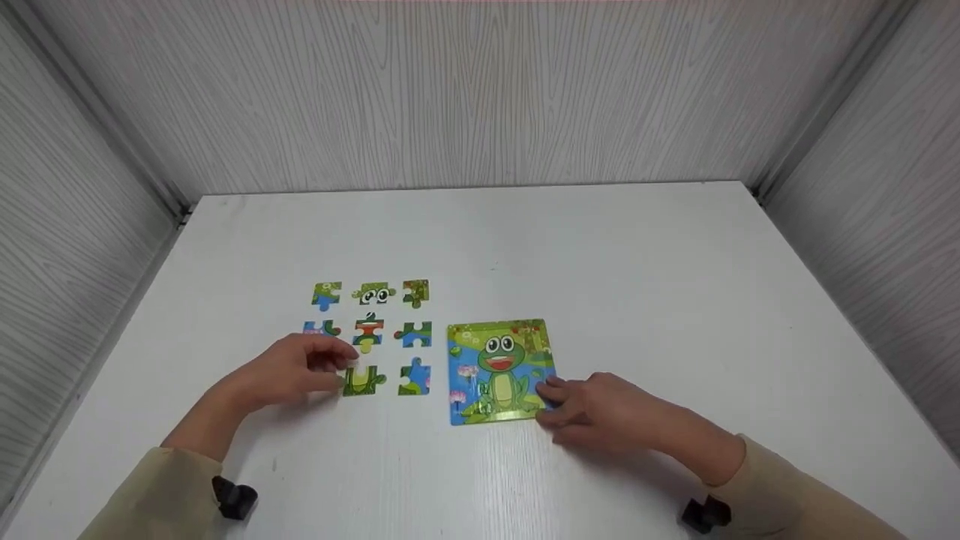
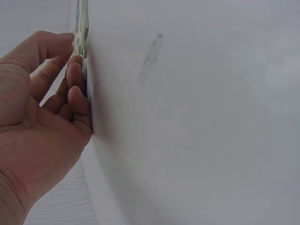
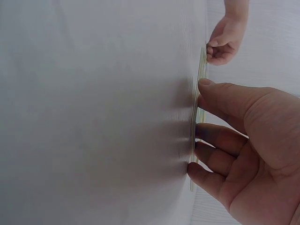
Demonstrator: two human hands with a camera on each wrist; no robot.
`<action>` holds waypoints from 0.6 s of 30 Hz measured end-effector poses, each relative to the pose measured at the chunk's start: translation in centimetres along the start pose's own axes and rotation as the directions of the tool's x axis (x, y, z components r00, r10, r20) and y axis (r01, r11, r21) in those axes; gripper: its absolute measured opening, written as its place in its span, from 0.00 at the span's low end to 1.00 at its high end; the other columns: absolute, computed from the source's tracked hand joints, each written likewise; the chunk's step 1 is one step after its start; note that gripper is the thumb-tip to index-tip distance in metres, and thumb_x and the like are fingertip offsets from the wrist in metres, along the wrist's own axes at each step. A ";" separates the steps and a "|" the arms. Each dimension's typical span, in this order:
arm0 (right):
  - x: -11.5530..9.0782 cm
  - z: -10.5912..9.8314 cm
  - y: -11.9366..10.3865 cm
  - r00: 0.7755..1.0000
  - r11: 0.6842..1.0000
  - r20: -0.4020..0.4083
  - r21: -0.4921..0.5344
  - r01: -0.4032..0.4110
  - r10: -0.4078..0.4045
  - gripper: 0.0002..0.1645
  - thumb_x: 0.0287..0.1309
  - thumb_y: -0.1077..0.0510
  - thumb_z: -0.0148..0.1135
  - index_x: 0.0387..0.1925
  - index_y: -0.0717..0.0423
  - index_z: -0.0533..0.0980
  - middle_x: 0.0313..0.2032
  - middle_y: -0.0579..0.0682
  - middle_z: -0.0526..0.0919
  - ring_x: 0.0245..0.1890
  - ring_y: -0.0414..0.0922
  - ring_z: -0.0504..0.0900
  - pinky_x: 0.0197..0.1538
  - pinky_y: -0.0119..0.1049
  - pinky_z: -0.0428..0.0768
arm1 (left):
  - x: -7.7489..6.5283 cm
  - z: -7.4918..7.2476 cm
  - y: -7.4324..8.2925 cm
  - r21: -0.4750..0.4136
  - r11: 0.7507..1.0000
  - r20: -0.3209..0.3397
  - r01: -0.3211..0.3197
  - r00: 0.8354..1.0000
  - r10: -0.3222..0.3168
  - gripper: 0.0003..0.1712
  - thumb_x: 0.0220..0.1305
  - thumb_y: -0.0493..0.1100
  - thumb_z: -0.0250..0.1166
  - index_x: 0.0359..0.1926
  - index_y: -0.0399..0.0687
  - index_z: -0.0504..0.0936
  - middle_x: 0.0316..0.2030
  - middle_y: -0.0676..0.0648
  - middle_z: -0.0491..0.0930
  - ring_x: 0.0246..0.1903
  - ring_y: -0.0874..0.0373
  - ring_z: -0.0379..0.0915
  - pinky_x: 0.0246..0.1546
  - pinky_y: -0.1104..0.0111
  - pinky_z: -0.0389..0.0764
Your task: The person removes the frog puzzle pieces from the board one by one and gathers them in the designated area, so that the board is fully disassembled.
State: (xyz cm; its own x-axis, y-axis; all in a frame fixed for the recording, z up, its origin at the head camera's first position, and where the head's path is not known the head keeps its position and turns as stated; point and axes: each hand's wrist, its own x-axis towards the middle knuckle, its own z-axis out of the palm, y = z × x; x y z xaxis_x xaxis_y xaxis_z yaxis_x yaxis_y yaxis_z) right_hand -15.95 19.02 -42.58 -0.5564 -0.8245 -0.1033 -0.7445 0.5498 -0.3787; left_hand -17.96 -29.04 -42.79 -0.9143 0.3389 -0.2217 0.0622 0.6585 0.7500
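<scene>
Loose jigsaw pieces with parts of a frog picture lie in spaced rows on the table, among them an eyes piece (image 1: 374, 293), a mouth piece (image 1: 367, 332) and a belly piece (image 1: 362, 380). My left hand (image 1: 289, 371) rests at the lower left of these, its fingertips by the belly piece, fingers loosely bent. It covers the lower-left corner of the layout. To the right lies a square frog picture board (image 1: 501, 371), flat on the table. At the board's lower right edge my right hand (image 1: 611, 412) touches it with loosely spread fingers; in the right wrist view the board (image 3: 194, 136) is edge-on.
The white table (image 1: 660, 262) is bounded by pale wood-grain panels (image 1: 465, 90) at the back and both sides. Small black devices (image 1: 235, 499) sit at the cuffs. A grey smudge (image 2: 152, 54) marks the table near the left hand.
</scene>
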 end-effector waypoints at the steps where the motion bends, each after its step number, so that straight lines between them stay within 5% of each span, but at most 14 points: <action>1: 0.0 0.0 0.0 1.000 1.000 0.004 0.000 -0.004 0.004 0.19 0.73 0.50 0.67 0.62 0.43 0.86 0.70 0.57 0.76 0.69 0.55 0.77 0.52 0.51 0.81 | 0.0 0.0 0.3 0.006 1.000 -0.007 -0.007 1.000 0.007 0.19 0.65 0.39 0.73 0.56 0.47 0.86 0.46 0.47 0.81 0.46 0.49 0.73 0.46 0.68 0.77; 9: 0.1 0.0 -0.1 0.999 1.000 0.021 0.002 -0.030 0.030 0.19 0.72 0.51 0.68 0.62 0.42 0.86 0.70 0.56 0.76 0.69 0.55 0.77 0.55 0.53 0.81 | 1.0 0.3 4.6 0.059 0.989 -0.022 -0.138 0.990 0.139 0.22 0.66 0.46 0.76 0.57 0.45 0.86 0.44 0.47 0.83 0.44 0.52 0.74 0.45 0.62 0.79; 18: 0.1 -0.1 -0.4 0.999 0.999 0.022 0.011 -0.048 0.048 0.19 0.72 0.51 0.68 0.62 0.43 0.86 0.71 0.55 0.75 0.70 0.55 0.76 0.58 0.55 0.81 | 3.4 4.0 10.3 0.093 0.960 0.075 -0.263 0.964 0.257 0.21 0.64 0.46 0.78 0.57 0.50 0.87 0.48 0.45 0.83 0.49 0.44 0.76 0.48 0.58 0.81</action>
State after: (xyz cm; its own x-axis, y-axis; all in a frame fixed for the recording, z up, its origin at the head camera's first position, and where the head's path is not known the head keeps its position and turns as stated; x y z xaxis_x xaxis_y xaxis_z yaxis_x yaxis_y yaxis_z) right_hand -15.78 18.72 -42.31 -0.5828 -0.8002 -0.1415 -0.7130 0.5871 -0.3832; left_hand -18.84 -18.42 -38.36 -0.8349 0.5462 -0.0681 0.3377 0.6059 0.7203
